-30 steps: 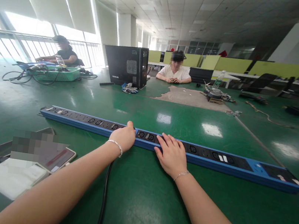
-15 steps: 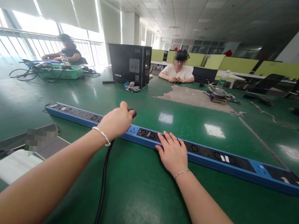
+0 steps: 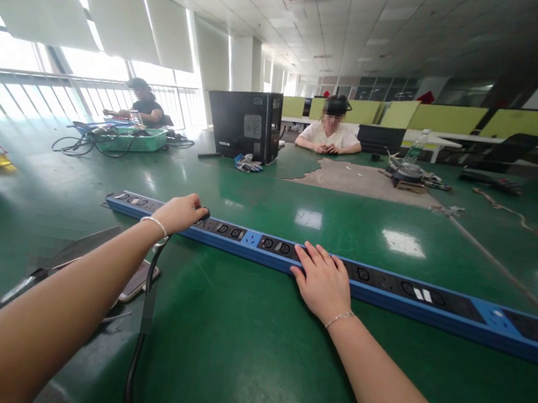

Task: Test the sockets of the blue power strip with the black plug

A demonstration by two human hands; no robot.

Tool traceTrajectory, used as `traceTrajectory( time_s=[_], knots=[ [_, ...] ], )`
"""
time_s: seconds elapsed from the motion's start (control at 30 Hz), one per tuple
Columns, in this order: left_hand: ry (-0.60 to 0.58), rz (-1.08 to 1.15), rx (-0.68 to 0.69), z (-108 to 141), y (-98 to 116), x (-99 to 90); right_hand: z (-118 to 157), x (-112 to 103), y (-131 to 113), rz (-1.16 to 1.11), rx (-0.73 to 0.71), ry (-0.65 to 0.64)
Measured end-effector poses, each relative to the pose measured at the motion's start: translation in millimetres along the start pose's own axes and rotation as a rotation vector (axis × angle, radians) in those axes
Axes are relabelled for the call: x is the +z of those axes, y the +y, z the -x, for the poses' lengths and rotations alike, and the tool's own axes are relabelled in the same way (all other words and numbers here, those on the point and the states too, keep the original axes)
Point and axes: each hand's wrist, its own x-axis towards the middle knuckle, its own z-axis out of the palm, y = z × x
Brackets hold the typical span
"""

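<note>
Left hand (image 3: 179,214): pinches a black plug (image 3: 204,214) at the left half of the blue power strip (image 3: 261,254); whether seated, unclear.
Power strip: lies across the table (image 3: 226,350), uncovered sockets (image 3: 267,244) plugless.
Right hand (image 3: 323,285): fingers spread, resting on it.

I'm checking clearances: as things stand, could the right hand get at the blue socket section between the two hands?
Probably yes: the right hand rests on the same power strip, and nothing visible stands between it and the blue socket section. The left hand is beyond that section, leaving it uncovered.
</note>
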Motion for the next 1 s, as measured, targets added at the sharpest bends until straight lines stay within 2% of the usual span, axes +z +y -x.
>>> traceTrajectory(
  time_s=[0.27,0.63,1.0],
  knots=[
    [-0.033,0.018,0.002,-6.4,2.5,18.4,-0.2,-1.7,-0.5,-0.005,-0.001,-0.013],
    [-0.048,0.017,-0.01,-9.2,-1.0,22.3,-0.5,-1.2,1.3,-0.001,-0.011,-0.013],
    [-0.09,-0.027,0.013,-7.0,8.8,28.6,-0.9,1.3,2.8,0.017,-0.012,-0.002]
  ],
)
